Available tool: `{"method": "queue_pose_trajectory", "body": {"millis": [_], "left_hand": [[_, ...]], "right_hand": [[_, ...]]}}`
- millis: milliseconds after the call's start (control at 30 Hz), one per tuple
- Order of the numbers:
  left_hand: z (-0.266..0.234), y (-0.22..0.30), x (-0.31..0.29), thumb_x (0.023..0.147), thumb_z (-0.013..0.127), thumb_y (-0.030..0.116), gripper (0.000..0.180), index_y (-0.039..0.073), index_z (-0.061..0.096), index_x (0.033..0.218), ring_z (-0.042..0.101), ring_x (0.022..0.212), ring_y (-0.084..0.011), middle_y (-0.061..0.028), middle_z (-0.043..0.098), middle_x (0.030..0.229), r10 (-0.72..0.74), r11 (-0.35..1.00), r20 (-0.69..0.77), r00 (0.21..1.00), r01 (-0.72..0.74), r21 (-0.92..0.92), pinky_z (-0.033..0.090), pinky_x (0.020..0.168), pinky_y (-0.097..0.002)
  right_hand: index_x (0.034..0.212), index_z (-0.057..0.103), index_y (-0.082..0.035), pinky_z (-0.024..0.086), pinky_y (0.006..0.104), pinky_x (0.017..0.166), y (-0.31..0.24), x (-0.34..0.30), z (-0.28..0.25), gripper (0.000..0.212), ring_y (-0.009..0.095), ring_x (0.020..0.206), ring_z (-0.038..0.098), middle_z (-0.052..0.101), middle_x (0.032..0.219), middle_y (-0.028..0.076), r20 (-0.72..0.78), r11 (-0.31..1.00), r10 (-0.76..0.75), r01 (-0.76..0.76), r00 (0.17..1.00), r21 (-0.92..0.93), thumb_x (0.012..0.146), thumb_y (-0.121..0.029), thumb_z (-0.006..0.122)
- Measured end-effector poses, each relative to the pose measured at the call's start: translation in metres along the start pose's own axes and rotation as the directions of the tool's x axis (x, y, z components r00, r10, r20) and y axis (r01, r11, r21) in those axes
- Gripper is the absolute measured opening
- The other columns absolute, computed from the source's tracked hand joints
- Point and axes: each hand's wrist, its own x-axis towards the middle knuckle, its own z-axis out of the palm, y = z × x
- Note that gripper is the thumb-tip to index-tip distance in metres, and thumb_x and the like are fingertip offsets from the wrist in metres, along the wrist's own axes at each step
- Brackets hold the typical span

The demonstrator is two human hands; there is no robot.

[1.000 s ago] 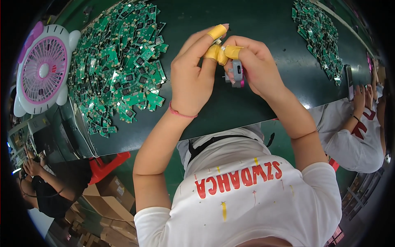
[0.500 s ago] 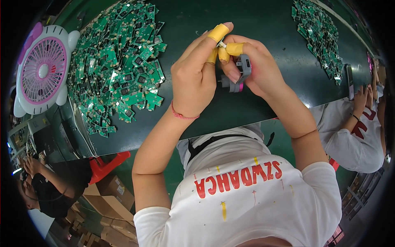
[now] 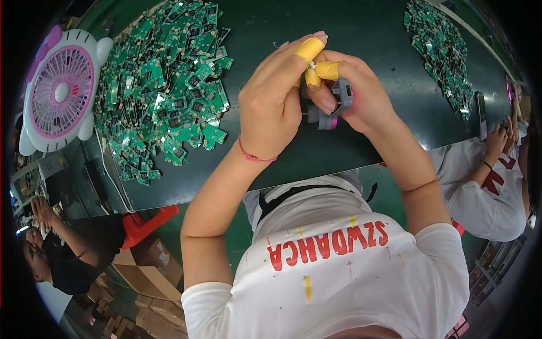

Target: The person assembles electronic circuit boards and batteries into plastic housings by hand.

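While green circuit boards (image 3: pixel 164 90) lie heaped, both hands' grips, left hand (image 3: pixel 271 110) and right hand (image 3: pixel 361 96), pinch a small grey plastic part (image 3: pixel 333 107).

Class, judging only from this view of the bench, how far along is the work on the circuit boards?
Possibly done: a smaller pile of green boards lies at the person's right. In hand: the left hand and right hand, fingertips taped yellow, meet on a small grey part over the dark green bench. Apparently left: the large heap of boards beside the pink fan.
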Motion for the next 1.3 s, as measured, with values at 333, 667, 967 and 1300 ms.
{"method": "queue_pose_trajectory", "body": {"millis": [333, 667, 967, 1300], "left_hand": [[0.003, -0.009, 0.008, 0.074, 0.036, -0.013, 0.055, 0.002, 0.039, 0.127, 0.04, 0.122, -0.0321, -0.0169, 0.043, 0.128, -0.008, 0.997, 0.021, 1.0, 0.01, -0.08, 0.029, 0.102, -0.0376], [0.004, 0.0, -0.009, 0.095, 0.036, 0.034, 0.037, 0.006, 0.047, 0.116, 0.057, 0.099, -0.019, -0.0092, 0.054, 0.111, -0.406, -0.369, 0.738, 0.54, 0.642, -0.672, 0.047, 0.086, -0.0328], [-0.001, -0.006, 0.007, 0.088, 0.054, 0.009, 0.039, 0.0, 0.044, 0.125, 0.062, 0.082, -0.0198, -0.0098, 0.057, 0.103, -0.578, 0.29, 0.286, 0.764, 0.521, -0.803, 0.053, 0.064, -0.0276], [0.006, -0.013, -0.001, 0.078, 0.054, -0.006, 0.047, -0.001, 0.043, 0.124, 0.062, 0.085, -0.0147, -0.0089, 0.057, 0.104, -0.52, 0.575, 0.094, 0.849, 0.429, -0.697, 0.049, 0.075, -0.0228]], "right_hand": [[0.087, 0.057, -0.001, 0.039, 0.0204, 0.055, -0.006, 0.01, 0.005, 0.016, 0.004, 0.06, 0.047, 0.055, 0.069, 0.0, -0.173, 0.819, -0.272, 0.133, 0.947, -0.559, 0.085, -0.016, 0.05], [0.074, 0.058, -0.009, 0.03, 0.046, 0.097, -0.003, -0.01, 0.019, 0.008, 0.035, 0.119, 0.039, 0.051, 0.123, 0.009, 0.479, -0.256, -0.715, 0.446, 0.51, -0.857, 0.068, -0.011, 0.063], [0.088, 0.063, -0.008, 0.038, 0.0342, 0.087, -0.042, 0.005, 0.008, 0.017, 0.025, 0.09, 0.053, 0.061, 0.097, 0.005, 0.406, -0.406, -0.542, 0.193, 0.736, -0.893, 0.072, -0.012, 0.06], [0.106, 0.059, -0.007, 0.047, 0.0272, 0.06, -0.042, -0.005, 0.006, 0.028, 0.016, 0.07, 0.06, 0.061, 0.086, 0.008, -0.073, 0.28, -0.398, 0.046, 0.914, -0.959, 0.078, -0.005, 0.057]]}}
